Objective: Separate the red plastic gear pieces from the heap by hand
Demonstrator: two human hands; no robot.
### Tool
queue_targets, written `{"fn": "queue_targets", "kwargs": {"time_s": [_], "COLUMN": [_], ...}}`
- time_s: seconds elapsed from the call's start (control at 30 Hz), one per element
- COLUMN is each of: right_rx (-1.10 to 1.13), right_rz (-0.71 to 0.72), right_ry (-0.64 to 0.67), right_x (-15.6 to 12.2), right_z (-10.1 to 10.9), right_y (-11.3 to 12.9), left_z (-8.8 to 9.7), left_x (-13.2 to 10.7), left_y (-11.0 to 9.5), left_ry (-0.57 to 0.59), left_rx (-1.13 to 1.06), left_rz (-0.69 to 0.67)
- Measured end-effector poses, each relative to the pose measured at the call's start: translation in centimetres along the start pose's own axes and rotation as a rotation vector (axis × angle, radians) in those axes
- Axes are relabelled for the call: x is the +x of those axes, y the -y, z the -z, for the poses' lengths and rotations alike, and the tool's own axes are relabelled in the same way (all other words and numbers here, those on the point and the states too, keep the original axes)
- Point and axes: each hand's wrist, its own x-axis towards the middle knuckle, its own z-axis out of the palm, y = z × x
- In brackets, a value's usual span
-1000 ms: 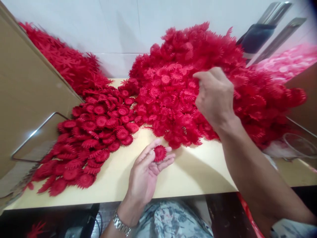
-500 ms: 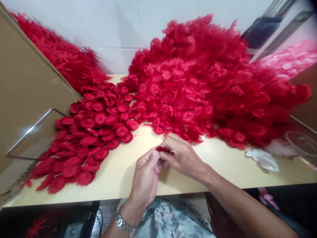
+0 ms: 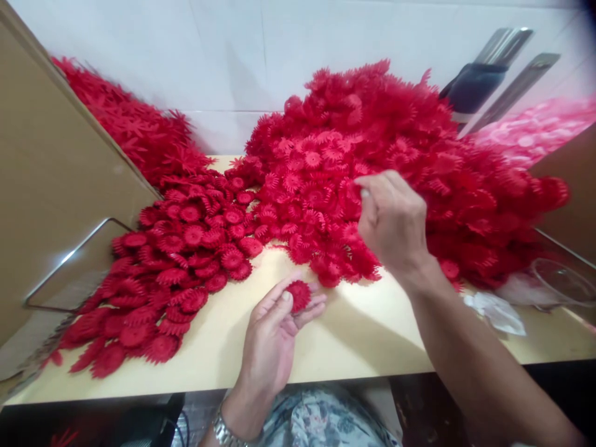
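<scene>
A: Where is the fringed red flower disc [image 3: 298, 296]?

B: In the left hand [image 3: 272, 335], above the pale tabletop [image 3: 344, 347]. That hand is grasping it, thumb over its near edge, fingers reaching out beneath.

A: And the right hand [image 3: 393, 217]?

B: At about two o'clock from the disc, in front of the large pile of red flower discs [image 3: 321, 167]. Its fingers are curled in; whether they pinch a piece, I can't tell.

A: How far does that pile spread?

B: From eleven round to nearly three o'clock. A lower, darker heap of flower discs [image 3: 193, 236] covers nine to ten.

A: Farther out?

B: Spiky red cutouts [image 3: 149, 136] between ten and eleven, partly hidden by a cardboard panel [image 3: 69, 155] at ten. A crumpled white scrap [image 3: 496, 312] lies at three, a pink heap [image 3: 535, 127] at two. At seven, below the left hand, sits a metal-link wristband [image 3: 226, 431].
</scene>
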Motion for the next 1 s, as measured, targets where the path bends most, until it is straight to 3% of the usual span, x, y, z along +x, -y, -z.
{"fn": "queue_targets", "kwargs": {"time_s": [0.1, 0.2, 0.3, 0.47, 0.57, 0.7, 0.87, 1.0], "right_rx": [-0.097, 0.187, 0.461, 0.707, 0.804, 0.838, 0.657, 0.530], "right_rz": [0.031, 0.069, -0.006, -0.140, -0.187, -0.203, -0.133, -0.042], "right_ry": [0.082, 0.197, 0.493, 0.611, 0.625, 0.585, 0.443, 0.294], "right_x": [1.2, -1.2, -4.7, -6.7, -6.5, -6.7, -6.6, -4.9], "right_z": [0.3, 0.6, 0.4, -0.4, -0.3, 0.0, 0.2, 0.2], "right_y": [-1.3, 1.2, 4.8, 6.6, 6.2, 6.1, 6.4, 6.3], "left_z": [0.1, 0.0, -0.2, -0.3, -0.2, -0.2, -0.2, -0.7], "left_x": [0.0, 0.3, 0.5, 0.4, 0.2, 0.1, 0.3, 0.2], "left_y": [-0.3, -0.2, 0.3, 1.1, 1.2, 1.3, 1.3, 0.5], "left_ry": [-0.012, -0.006, 0.029, -0.063, -0.116, -0.081, -0.109, -0.090], "left_rx": [-0.072, -0.115, -0.096, 0.031, 0.075, 0.154, 0.125, 0.097], "left_rz": [0.041, 0.065, 0.014, -0.037, -0.079, -0.131, -0.193, -0.193]}}
